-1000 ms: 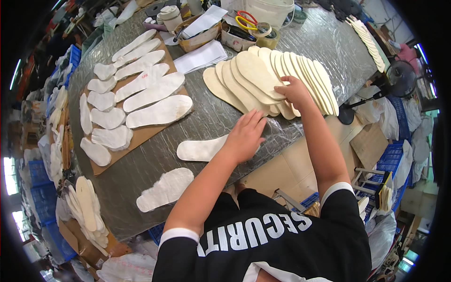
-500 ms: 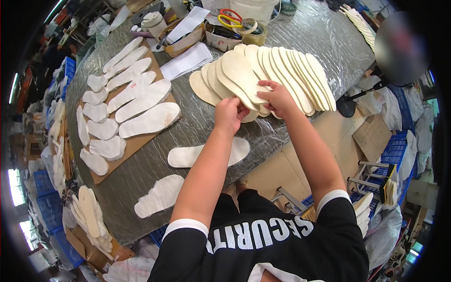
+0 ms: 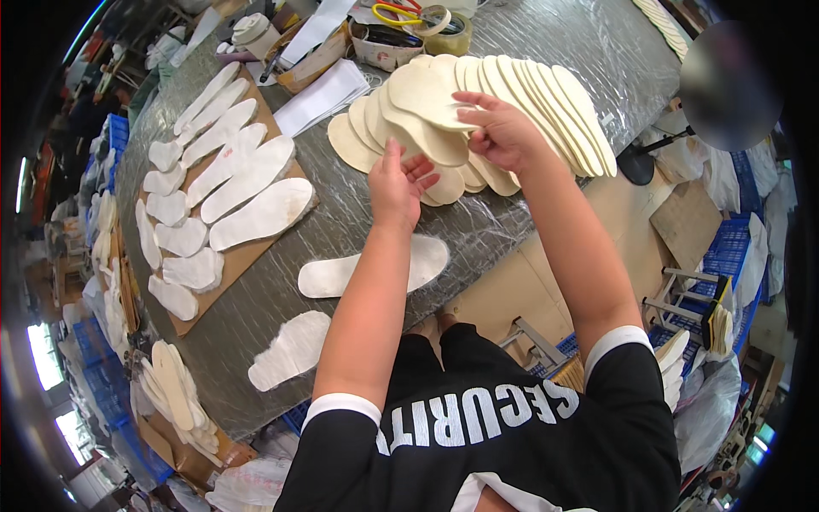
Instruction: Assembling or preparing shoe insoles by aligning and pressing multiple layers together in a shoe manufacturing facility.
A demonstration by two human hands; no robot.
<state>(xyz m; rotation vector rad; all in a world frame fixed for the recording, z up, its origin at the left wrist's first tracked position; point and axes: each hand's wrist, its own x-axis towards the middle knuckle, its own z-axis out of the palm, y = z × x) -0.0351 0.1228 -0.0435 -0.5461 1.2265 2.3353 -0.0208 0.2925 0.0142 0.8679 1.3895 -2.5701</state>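
Sleeves (image 3: 337, 444), black with white ends, are closest, and two bare arms reach out from them over a grey table (image 3: 229, 367) with shiny clear plastic on it. Near the left elbow lies a fuzzy white piece (image 3: 292, 348) with a wavy edge. A bit farther up, a white sole (image 3: 428, 261) lies flat on the table, and the left arm crosses over its middle.

The left hand (image 3: 397, 189) is just beside the pile and holds nothing. Its thumb points up and its fingers are apart and a little bent. The right hand (image 3: 512, 141) is over the front of the pile. Its fingers pinch one end of the top sole (image 3: 421, 92), which is cream and smooth. I cannot tell if the other end rests on the soles below.

The pile (image 3: 559, 115) is made of many cream soles, leaning over each other like a fan of cards, on the table in front of both hands. To the left, a brown board (image 3: 266, 113) has long white soles and short white pieces on it.

Farther back are white papers (image 3: 317, 101), a small box (image 3: 386, 53) of dark things, tape (image 3: 450, 38), a cup (image 3: 254, 34) with a lid, and scissors (image 3: 397, 12) with red and yellow handles.
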